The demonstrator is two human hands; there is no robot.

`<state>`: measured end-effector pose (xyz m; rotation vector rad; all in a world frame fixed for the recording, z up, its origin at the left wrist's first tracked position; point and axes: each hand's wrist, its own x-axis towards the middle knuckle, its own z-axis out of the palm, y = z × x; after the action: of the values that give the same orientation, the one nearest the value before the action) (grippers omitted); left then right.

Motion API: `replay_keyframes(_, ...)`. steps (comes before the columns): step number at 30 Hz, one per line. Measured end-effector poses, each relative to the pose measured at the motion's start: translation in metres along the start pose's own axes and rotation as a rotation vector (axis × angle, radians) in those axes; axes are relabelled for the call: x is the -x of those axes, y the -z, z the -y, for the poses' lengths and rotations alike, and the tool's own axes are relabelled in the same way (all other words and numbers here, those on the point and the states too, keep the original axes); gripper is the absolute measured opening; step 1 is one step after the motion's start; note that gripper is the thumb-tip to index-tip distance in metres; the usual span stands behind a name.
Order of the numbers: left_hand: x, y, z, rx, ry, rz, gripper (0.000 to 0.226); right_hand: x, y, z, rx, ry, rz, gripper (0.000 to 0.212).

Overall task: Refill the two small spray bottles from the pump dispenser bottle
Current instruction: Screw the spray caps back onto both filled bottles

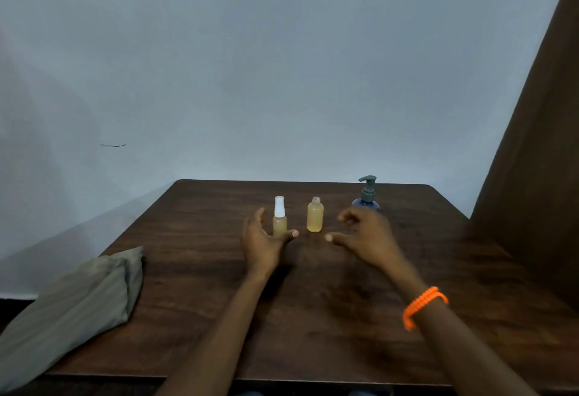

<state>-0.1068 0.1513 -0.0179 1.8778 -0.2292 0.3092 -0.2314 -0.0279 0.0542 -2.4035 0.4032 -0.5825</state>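
Note:
Two small bottles of yellowish liquid stand upright near the middle of the dark wooden table. The left spray bottle wears its white spray top. The right small bottle has a bare threaded neck with no top. My left hand is open and cupped around the left bottle's base, thumb in front of it; whether it touches is unclear. My right hand hovers open just right of the uncapped bottle, fingers curled, holding nothing. Behind it stands the blue pump dispenser bottle with a grey pump, its lower part hidden by the hand.
A folded grey-green cloth lies over the table's front left corner. A pale wall runs behind the table and a brown curtain hangs at the right. An orange beaded bracelet is on my right wrist.

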Motion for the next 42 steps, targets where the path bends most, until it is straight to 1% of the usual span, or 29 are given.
replay_keyframes(1,0.006,0.002,-0.004,-0.020,-0.058,-0.074,0.094,0.006,0.018,-0.013,0.131,-0.027,0.054,0.039)
replay_keyframes(2,0.013,0.003,-0.009,-0.030,-0.144,-0.139,0.089,0.011,0.033,-0.024,0.273,-0.058,0.103,0.042)
replay_keyframes(3,0.020,0.002,-0.016,-0.032,-0.241,-0.172,0.079,0.015,0.044,-0.033,0.393,-0.087,0.158,0.047)
replay_keyframes(4,0.026,-0.001,-0.026,-0.024,-0.324,-0.158,0.065,0.019,0.051,-0.040,0.474,-0.112,0.223,0.051)
replay_keyframes(5,0.030,-0.007,-0.035,-0.021,-0.383,-0.100,0.051,0.023,0.055,-0.045,0.512,-0.116,0.278,0.052)
replay_keyframes(6,0.032,-0.015,-0.045,-0.025,-0.406,-0.020,0.040,0.026,0.055,-0.048,0.512,-0.111,0.318,0.050)
replay_keyframes(7,0.031,-0.025,-0.052,-0.030,-0.391,0.059,0.036,0.029,0.056,-0.051,0.477,-0.105,0.333,0.045)
replay_keyframes(8,0.029,-0.037,-0.057,-0.034,-0.352,0.124,0.039,0.032,0.055,-0.053,0.438,-0.111,0.335,0.039)
replay_keyframes(10,0.021,-0.064,-0.059,-0.094,-0.250,0.209,0.052,0.036,0.051,-0.058,0.400,-0.128,0.318,0.036)
replay_keyframes(12,0.016,-0.084,-0.057,-0.153,-0.170,0.238,0.064,0.036,0.046,-0.062,0.380,-0.125,0.294,0.037)
replay_keyframes(14,0.010,-0.098,-0.053,-0.184,-0.101,0.225,0.077,0.038,0.047,-0.062,0.321,-0.113,0.249,0.030)
replay_keyframes(16,0.005,-0.105,-0.048,-0.244,-0.029,0.184,0.082,0.036,0.049,-0.061,0.239,-0.098,0.167,0.019)
replay_keyframes(18,0.000,-0.108,-0.041,-0.283,0.003,0.164,0.072,0.033,0.056,-0.056,0.130,-0.079,0.100,0.010)
replay_keyframes(20,-0.003,-0.107,-0.037,-0.260,0.019,0.214,0.057,0.027,0.063,-0.045,0.049,-0.040,0.085,0.007)
replay_keyframes(22,-0.002,-0.103,-0.037,-0.224,0.022,0.268,0.049,0.017,0.070,-0.031,0.003,0.017,0.060,0.007)
replay_keyframes(24,0.002,-0.097,-0.037,-0.183,0.005,0.282,0.043,0.005,0.073,-0.014,-0.007,0.081,0.028,0.012)
replay_keyframes(26,0.009,-0.090,-0.034,-0.177,-0.055,0.296,0.037,-0.008,0.073,0.004,0.016,0.168,-0.006,0.017)
replay_keyframes(28,0.016,-0.083,-0.026,-0.173,-0.106,0.306,0.031,-0.022,0.070,0.022,0.076,0.257,-0.022,0.017)
replay_keyframes(32,0.025,-0.072,-0.018,-0.173,-0.146,0.275,0.026,-0.050,0.059,0.053,0.201,0.346,0.039,0.020)
replay_keyframes(36,0.028,-0.063,-0.019,-0.174,-0.133,0.277,0.028,-0.064,0.044,0.065,0.311,0.324,0.151,0.024)
replay_keyframes(40,0.030,-0.061,-0.018,-0.181,-0.138,0.281,0.031,-0.067,0.032,0.062,0.362,0.341,0.267,0.022)
replay_keyframes(42,0.030,-0.061,-0.016,-0.179,-0.141,0.277,0.033,-0.068,0.028,0.059,0.362,0.318,0.300,0.019)
